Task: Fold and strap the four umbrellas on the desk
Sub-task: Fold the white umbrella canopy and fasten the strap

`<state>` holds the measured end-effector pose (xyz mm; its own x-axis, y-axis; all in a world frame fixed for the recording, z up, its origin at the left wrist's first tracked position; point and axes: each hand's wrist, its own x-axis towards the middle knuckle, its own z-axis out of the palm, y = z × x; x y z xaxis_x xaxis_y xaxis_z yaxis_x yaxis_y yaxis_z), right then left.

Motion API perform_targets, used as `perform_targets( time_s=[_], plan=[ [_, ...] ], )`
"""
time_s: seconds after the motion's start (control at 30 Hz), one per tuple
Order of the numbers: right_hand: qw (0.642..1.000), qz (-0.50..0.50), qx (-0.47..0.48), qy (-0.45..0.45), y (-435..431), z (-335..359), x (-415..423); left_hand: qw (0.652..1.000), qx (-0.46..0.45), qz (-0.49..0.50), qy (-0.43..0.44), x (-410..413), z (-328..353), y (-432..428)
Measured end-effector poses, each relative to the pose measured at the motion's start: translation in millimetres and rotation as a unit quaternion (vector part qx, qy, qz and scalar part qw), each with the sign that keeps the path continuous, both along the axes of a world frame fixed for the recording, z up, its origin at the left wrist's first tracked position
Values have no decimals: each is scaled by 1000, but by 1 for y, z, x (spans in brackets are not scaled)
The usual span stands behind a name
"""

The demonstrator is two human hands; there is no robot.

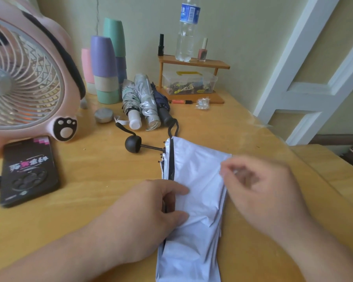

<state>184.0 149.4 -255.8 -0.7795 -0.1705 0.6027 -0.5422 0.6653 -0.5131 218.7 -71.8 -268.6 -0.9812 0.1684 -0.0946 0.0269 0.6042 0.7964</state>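
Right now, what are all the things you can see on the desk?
white umbrella: 1, white with black trim, front centre
folded umbrellas: 3, patterned, silver, navy, side by side at back
fan: 1, pink, left
phone: 1, black, front left
cups: several, pastel, stacked by wall
shelf: 1, wooden, back
water bottle: 1, clear, on shelf
nail polish bottles: 2, black and pink, on shelf
plastic box: 1, clear, under shelf
desk: 1, wooden
left hand: holds white umbrella's left edge
right hand: pinches its right edge
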Motion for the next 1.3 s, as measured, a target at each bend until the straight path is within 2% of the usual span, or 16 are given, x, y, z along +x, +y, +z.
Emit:
perform_targets(
  time_s=[0.07, 0.13, 0.23, 0.3, 0.4, 0.47, 0.57, 0.67, 0.73, 0.8, 0.87, 0.97, 1.07, 1.2, 1.23, 1.3],
  plan=[
    [998, -40, 41, -35, -6, 25, -31, 1000, -13, -1, 3, 0, 2, 1],
    [985, -43, 125, -110, -19, 38, -66, 1000, -15, 1, 2, 1, 3, 2],
    [935, -10, 264, -238, -41, 22, -96, 1000, -4, -1, 13, 2, 3, 1],
    [902, -9, 359, -241, -50, 3, -95, 1000, 0, -10, 12, 1, 3, -1],
    [888, -30, 406, -213, -53, -4, -89, 1000, 2, -27, -13, 0, 5, -8],
    [884, -29, 418, -209, -54, -2, -88, 1000, -6, 1, 21, -2, 8, -12],
    [880, -13, 422, -216, -57, 0, -89, 981, -62, 48, 175, -15, 17, -19],
    [877, -8, 424, -226, -56, 3, -90, 945, -148, -36, 290, -54, 29, -21],
    [880, -2, 425, -213, -56, 4, -91, 930, -228, -124, 262, -88, 31, -16],
    [888, 8, 400, -226, -52, 4, -93, 936, -272, -179, 134, -115, 30, -8],
    [904, 31, 337, -262, -43, 7, -97, 942, -260, -208, 39, -131, 21, -3],
    [904, 60, 243, -347, -19, 15, -100, 912, -342, -215, 71, -133, 8, 0],
    [884, 53, 271, -377, -4, 22, -100, 884, -402, -214, 109, -130, 6, 1],
    [875, 46, 322, -359, -7, 29, -100, 853, -446, -236, 136, -133, 28, 12],
    [877, 46, 324, -353, -7, 30, -99, 848, -450, -241, 144, -135, 34, 20],
    [881, 48, 319, -345, -5, 31, -98, 863, -426, -242, 121, -137, 43, 37]
  ],
)
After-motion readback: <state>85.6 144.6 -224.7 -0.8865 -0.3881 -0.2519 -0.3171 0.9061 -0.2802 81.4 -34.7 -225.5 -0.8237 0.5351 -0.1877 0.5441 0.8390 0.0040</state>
